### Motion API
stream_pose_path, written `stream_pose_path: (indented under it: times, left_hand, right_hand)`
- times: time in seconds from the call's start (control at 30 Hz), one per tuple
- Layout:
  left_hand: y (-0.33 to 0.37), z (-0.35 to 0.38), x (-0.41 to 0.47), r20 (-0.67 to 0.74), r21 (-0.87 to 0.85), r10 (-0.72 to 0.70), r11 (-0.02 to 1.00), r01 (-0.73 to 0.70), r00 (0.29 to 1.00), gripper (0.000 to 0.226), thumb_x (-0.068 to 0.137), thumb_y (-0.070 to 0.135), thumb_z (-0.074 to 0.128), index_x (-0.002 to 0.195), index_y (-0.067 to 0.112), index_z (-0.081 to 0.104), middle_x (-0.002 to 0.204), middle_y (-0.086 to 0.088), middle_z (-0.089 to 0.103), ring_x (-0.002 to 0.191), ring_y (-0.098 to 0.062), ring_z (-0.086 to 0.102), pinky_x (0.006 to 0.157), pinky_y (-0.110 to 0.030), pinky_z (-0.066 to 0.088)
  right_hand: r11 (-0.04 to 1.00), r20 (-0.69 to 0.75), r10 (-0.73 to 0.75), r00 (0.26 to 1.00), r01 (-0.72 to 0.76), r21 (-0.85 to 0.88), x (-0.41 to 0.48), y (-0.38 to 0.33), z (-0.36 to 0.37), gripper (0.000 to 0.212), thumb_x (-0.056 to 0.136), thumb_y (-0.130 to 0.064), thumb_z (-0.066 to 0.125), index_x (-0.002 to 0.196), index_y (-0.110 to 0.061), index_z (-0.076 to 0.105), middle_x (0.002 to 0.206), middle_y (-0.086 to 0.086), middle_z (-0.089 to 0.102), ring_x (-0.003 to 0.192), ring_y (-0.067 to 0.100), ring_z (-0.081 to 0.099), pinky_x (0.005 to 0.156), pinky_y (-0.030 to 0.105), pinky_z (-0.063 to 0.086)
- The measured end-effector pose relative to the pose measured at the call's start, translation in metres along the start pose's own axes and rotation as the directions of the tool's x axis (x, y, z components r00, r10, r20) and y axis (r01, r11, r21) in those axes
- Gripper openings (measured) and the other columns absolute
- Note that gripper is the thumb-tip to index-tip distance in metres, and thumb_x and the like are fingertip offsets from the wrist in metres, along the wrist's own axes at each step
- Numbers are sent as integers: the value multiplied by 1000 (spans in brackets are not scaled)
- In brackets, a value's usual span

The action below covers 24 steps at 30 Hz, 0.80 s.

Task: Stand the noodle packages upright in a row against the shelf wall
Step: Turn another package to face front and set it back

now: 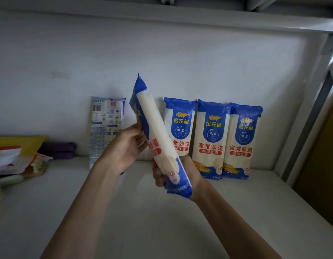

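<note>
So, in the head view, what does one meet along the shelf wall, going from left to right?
Yellow packet, purple bundle, back-facing noodle package, tilted held noodle package, left front-facing package, middle front-facing package, right front-facing package.

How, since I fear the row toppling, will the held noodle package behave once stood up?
Probably stiff: the held package is straight though the left hand and right hand grip only its middle and lower end. Likely tippy: it is tall and narrow, like the three standing packages leaning on the wall. Its glossy film may be slippery.
</note>
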<state>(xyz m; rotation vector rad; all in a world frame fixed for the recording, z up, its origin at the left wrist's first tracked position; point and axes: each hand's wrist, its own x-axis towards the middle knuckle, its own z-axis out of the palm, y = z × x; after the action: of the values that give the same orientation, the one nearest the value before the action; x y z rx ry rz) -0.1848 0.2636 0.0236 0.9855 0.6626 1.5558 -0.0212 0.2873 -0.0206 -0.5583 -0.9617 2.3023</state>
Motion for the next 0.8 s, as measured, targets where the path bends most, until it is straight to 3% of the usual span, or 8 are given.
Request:
stream_pose_path:
  times: [0.1,0.17,0.23,0.33,0.43,0.53,0.63,0.8]
  left_hand:
    - [3,3,-5,80,-24,-59,998,61,995,26,92,29,53,105,18,72,108,-5,70,101,-20,63,98,-38,42]
    - [5,8,-8,78,13,-40,999,39,996,26,92,27,51,105,16,71,104,-5,73,96,-20,67,98,-41,43]
    - [4,10,-9,25,77,11,997,-13,1000,22,93,21,50,98,13,70,90,-3,75,83,-17,70,86,-38,48]
    - [1,11,-7,-65,114,45,993,-38,997,14,86,23,60,88,15,71,81,-1,76,72,-14,73,70,-32,55]
    - [2,10,-4,-171,134,68,990,-46,983,25,70,23,72,92,12,71,93,-6,77,83,-20,74,79,-40,56]
    - [-2,7,0,-298,230,120,972,-50,947,22,75,17,77,96,10,73,97,-8,77,88,-25,74,78,-43,58]
    - [-7,10,1,-356,291,161,955,-54,921,26,75,16,80,99,7,73,94,-9,77,84,-27,75,74,-43,60]
    - [-11,13,1,-349,371,198,927,-59,916,30,72,21,82,98,8,72,90,-7,78,80,-28,75,69,-44,61]
  right_hand:
    - [992,162,26,987,-6,-122,2,0,-2,53,28,-31,94,70,-7,72,62,5,65,50,15,63,48,23,52]
    - [983,199,116,973,-83,-164,3,2,-2,45,52,-36,86,81,-6,70,73,7,67,61,17,65,60,26,54]
    - [969,178,140,974,-98,-227,1,1,-1,40,82,-37,59,100,-1,66,92,14,66,82,24,65,81,31,51]
    - [931,88,136,987,-97,-351,-3,-5,-1,37,94,-27,49,120,-3,59,115,21,65,110,34,59,107,46,39]
    - [834,-111,-47,993,-22,-552,-5,-21,-11,22,93,-13,56,113,-9,63,119,18,67,110,34,64,101,50,47]
    - [785,-168,-142,976,7,-620,-10,-37,-21,40,95,-37,53,120,-8,60,110,11,72,103,26,70,88,42,55]
    - [760,-138,-110,984,-6,-650,-17,-43,-23,66,85,-60,48,124,-7,58,111,9,72,107,26,68,91,42,55]
    - [465,-50,-351,935,128,-876,-7,-24,-13,37,79,-17,77,114,-17,66,114,-4,71,106,13,67,86,33,58]
